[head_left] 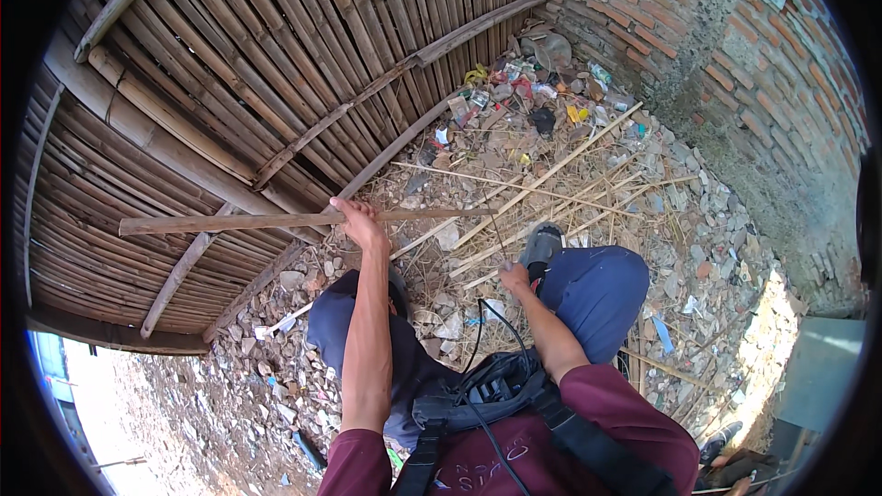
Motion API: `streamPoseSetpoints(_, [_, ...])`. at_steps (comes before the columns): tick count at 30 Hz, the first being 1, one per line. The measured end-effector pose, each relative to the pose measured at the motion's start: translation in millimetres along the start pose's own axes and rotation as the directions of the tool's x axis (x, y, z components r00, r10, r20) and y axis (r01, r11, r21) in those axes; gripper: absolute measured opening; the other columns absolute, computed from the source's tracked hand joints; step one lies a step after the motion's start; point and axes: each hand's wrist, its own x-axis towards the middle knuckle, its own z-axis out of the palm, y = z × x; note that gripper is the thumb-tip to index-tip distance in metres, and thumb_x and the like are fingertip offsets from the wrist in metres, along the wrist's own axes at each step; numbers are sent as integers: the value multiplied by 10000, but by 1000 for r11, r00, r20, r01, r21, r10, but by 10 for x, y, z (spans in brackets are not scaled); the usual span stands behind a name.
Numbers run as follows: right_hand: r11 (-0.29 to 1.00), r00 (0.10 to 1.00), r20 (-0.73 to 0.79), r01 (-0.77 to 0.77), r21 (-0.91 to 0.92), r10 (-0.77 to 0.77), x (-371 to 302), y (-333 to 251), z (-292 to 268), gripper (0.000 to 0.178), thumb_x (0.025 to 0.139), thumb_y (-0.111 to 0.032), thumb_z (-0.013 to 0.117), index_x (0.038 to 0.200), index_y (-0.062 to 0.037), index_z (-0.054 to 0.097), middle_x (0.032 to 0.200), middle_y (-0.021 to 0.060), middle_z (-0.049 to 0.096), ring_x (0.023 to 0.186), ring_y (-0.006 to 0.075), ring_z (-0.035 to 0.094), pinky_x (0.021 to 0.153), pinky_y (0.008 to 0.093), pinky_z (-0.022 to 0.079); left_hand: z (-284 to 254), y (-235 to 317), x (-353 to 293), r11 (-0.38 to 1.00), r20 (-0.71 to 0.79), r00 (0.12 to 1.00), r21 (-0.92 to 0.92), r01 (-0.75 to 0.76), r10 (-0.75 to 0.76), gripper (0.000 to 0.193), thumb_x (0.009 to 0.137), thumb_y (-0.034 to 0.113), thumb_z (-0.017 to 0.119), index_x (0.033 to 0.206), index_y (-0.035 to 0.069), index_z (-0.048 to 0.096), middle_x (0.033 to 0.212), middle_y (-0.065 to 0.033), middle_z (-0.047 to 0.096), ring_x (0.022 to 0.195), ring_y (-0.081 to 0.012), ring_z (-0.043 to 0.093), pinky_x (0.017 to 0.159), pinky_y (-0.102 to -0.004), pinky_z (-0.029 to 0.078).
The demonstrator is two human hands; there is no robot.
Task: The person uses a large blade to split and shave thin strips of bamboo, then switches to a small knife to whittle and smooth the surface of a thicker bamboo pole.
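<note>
My left hand is closed around a long, flat wooden strip. The strip lies nearly level across my front, its left end against the view of the bamboo wall and its right end above the rubble. Lower and to the right, my right hand is closed on a thin dark rod, which rises toward the strip's right end. Whether the rod touches the strip I cannot tell. Beyond my hands, several pale bamboo strips lie crossed on the ground near my right shoe.
A bamboo-slat wall with pole rails stands at the left. A brick wall closes the right side. Litter and stones are heaped in the corner between them. A black cable loops from my waist pack. Rubble covers the uneven ground.
</note>
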Motion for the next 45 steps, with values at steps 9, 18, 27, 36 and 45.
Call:
streamPoseSetpoints(9, [976, 976, -16, 215, -19, -215, 58, -110, 185, 310, 925, -286, 681, 864, 17, 711, 666, 158, 685, 497, 256, 654, 485, 422, 513, 96, -121, 18, 995, 41, 998, 87, -41, 37, 534, 1120, 568, 480, 786, 158, 403, 688, 37, 370, 605, -106, 354, 571, -290, 350])
streamPoseSetpoints(18, [993, 987, 107, -117, 3, 116, -2, -25, 41, 435, 865, -387, 712, 1059, 1, 749, 995, 296, 747, 976, 467, 736, 881, 535, 570, 85, -154, 8, 968, 99, 992, 231, -100, 79, 464, 1133, 510, 494, 897, 115, 433, 765, 25, 425, 678, -97, 410, 632, -286, 398])
streamPoseSetpoints(27, [958, 959, 154, -258, 121, 239, 35, 77, 96, 405, 876, -359, 698, 1136, -53, 750, 1049, 272, 751, 1027, 475, 721, 880, 538, 567, 109, -222, 79, 984, 181, 977, 115, -137, 115, 407, 1143, 451, 505, 931, 111, 429, 783, 20, 428, 697, -99, 427, 659, -280, 424])
streamPoseSetpoints(36, [974, 967, -130, 209, -83, -219, -191, -1132, -406, 350, 923, -356, 645, 985, -17, 704, 962, 295, 728, 951, 502, 702, 827, 585, 555, 189, 787, 79, 955, 80, 996, -295, -19, 44, 579, 1103, 548, 537, 700, 188, 327, 585, 46, 252, 520, -120, 249, 525, -305, 274])
streamPoseSetpoints(45, [799, 714, -425, 599, -41, -557, -651, -2629, -1048, 318, 855, -325, 790, 1071, -93, 766, 773, 191, 735, 751, 422, 725, 699, 525, 559, -879, 2251, 73, 796, 84, 990, -604, -37, 110, 623, 1152, 489, 434, 625, 206, 261, 556, 57, 145, 496, -120, 144, 524, -302, 241])
